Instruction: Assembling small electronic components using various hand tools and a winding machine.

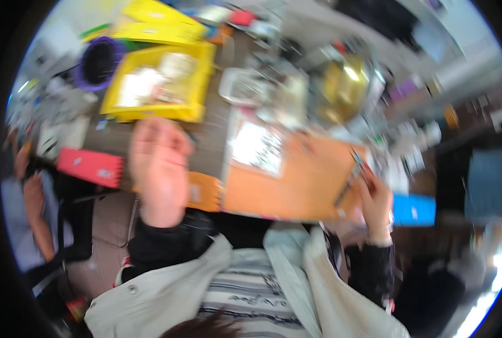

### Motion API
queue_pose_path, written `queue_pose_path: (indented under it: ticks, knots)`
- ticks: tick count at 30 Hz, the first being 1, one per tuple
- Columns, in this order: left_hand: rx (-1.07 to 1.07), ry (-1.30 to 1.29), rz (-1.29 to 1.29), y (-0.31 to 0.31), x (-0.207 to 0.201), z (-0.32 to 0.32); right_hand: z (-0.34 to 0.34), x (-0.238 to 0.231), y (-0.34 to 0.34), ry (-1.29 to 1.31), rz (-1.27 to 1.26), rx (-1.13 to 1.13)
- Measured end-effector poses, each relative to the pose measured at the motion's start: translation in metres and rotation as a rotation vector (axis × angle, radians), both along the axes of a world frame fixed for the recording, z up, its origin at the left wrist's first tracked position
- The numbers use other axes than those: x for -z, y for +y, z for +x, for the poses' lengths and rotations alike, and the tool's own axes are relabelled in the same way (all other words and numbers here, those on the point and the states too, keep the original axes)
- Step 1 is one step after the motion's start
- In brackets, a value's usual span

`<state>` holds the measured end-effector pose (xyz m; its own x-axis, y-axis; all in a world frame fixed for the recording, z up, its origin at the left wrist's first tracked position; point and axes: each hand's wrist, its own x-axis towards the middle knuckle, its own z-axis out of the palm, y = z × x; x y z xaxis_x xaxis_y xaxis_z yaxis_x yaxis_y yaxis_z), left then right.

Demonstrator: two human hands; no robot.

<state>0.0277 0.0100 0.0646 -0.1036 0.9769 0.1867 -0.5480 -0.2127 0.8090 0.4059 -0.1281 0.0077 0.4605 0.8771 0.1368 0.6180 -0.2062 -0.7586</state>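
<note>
My left hand point(161, 169) is blurred, in front of a yellow bin point(207, 84). Its fingers look stretched out towards the bin's near wall, and nothing shows in them. White packets point(140, 85) and other pale items lie in that bin. Over the right edge of an orange mat point(296, 191), my right hand point(376, 197) is closed on a slim grey tool point(344, 191) with a red part by the fingers; blur hides its exact kind. A white sheet or bag point(257, 147) with small dark pieces on it rests on the mat's left part.
A clear tray of small parts point(243, 89) and a shiny gold bowl point(344, 90) stand at the back. Red point(90, 166), orange point(204, 191) and blue point(414, 210) bin fronts line the near edge. Another person's arm point(38, 214) shows at far left.
</note>
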Motion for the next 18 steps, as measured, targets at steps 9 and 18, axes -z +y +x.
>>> queue_pose_path:
  ticks: [9, 18]
  knots:
    - [0.187, 0.02, 0.043, -0.018, 0.008, 0.008, 0.015, -0.008, -0.024, -0.321, -0.18, -0.1]
    - [0.159, 0.131, 0.109, -0.042, -0.007, -0.007, 0.012, -0.034, 0.003, -0.345, -0.311, -0.531]
